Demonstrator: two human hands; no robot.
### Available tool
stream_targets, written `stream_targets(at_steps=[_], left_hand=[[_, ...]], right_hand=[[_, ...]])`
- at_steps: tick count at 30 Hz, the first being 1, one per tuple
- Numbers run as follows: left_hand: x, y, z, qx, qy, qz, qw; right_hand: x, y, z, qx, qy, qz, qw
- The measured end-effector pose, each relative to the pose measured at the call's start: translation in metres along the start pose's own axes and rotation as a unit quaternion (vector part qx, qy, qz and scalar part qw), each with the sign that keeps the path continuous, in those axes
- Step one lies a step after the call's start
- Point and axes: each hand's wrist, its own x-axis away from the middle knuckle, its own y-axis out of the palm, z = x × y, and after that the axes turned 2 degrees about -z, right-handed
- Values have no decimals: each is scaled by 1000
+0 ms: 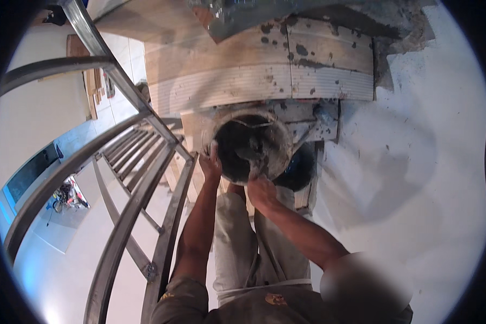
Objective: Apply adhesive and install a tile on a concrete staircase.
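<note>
A round bucket [286, 141] with a pale, smeared rim stands in front of my knees, its inside dark with grey wet mix. My left hand [210, 160] grips the rim on its left side, fingers over the edge. At the near rim, my right hand [261, 190] is closed around a grey, mix-coated hand tool [257, 160] that reaches down into the bucket. The tool's lower end is hard to tell from the mix. A thin wire handle [254, 125] lies across the far side of the opening.
Beside the bucket on the right sits a second dark bucket [302, 167], partly hidden. Wood-look tiled steps [221, 81] with dark splashes rise beyond. A metal stair railing [162, 129] runs close along my left. A white wall [394, 162] stands to the right.
</note>
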Motion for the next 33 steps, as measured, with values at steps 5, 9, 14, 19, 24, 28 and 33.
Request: stream_targets(at_steps=[5,9,14,19,24,28,33], left_hand=[[5,-14,4,83,-124,15,989],[-3,-6,14,161,-170,-4,972],[-6,-7,15,103,-73,23,992],[-18,-14,34,226,-254,21,940],[-5,-4,20,207,-255,-25,944],[-9,-6,25,234,-295,-37,926],[2,-12,-9,84,-164,-19,983]], right_hand=[[-11,-90,33,-34,3,-181,983],[-35,-73,28,-159,91,-262,948],[-7,-21,1,-188,62,-235,952],[-4,-87,19,-162,14,-261,952],[-38,-80,25,-32,37,-123,991],[-2,-28,26,1,6,-179,984],[-1,-84,21,-21,-33,-262,964]])
